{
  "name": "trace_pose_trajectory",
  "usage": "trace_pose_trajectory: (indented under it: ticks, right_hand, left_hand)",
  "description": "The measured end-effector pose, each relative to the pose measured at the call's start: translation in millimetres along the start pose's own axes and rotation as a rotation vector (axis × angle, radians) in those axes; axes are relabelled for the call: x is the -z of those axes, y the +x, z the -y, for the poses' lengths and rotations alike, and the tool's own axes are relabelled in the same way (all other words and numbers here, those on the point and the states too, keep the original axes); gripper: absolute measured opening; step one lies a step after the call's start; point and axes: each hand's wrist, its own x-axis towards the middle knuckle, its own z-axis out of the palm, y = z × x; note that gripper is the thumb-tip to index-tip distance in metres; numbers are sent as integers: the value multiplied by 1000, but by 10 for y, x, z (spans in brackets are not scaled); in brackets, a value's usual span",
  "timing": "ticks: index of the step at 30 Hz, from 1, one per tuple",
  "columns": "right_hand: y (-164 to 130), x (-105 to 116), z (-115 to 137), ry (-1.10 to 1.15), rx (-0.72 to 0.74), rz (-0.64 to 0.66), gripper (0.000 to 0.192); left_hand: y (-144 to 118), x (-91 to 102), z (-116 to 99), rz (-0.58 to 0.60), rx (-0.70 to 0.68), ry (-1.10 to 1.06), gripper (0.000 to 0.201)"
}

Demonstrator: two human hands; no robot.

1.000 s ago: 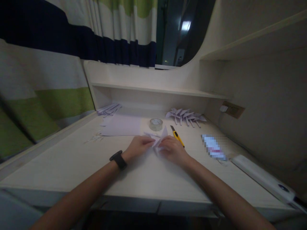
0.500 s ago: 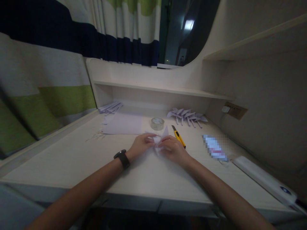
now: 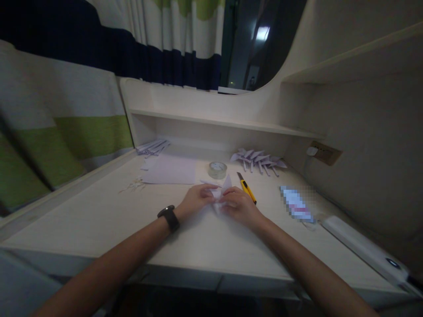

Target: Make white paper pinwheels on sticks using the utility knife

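Note:
Between my two hands is a folded white paper pinwheel [image 3: 227, 183], one pointed blade standing up. My left hand [image 3: 197, 197], with a dark watch on the wrist, pinches its left side. Fingers of my right hand [image 3: 240, 204] are closed on its right side, and they hide much of the paper's middle. Just beyond lies a roll of clear tape [image 3: 217, 170]. A yellow utility knife [image 3: 247, 188] with its blade out rests close to my right hand.
Finished paper pinwheels [image 3: 257, 159] lie in a row at the back right. White sheets [image 3: 170, 169], rolled paper sticks [image 3: 153, 147] and small pale strips [image 3: 132, 185] are at the left. A blurred phone-like object [image 3: 296, 204] and a long white device [image 3: 361, 246] sit at the right.
Both hands stay nearly in place on the paper, with only slight finger movement. The whole view has shifted a little.

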Motion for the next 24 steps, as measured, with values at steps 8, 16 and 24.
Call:
trace_pose_trajectory:
  ticks: [8, 16, 24]
  right_hand:
    - [-19, -11, -15, 0, -88, -54, 17]
    - [-8, -11, 48, 40, -156, -26, 20]
    - [9, -38, 81, 185, -215, -81, 22]
  left_hand:
    - [-4, 5, 5, -2, -28, -15, 40]
    - [-26, -21, 39, -11, -71, 23, 37]
    - [-56, -24, -41, -19, -72, 65, 34]
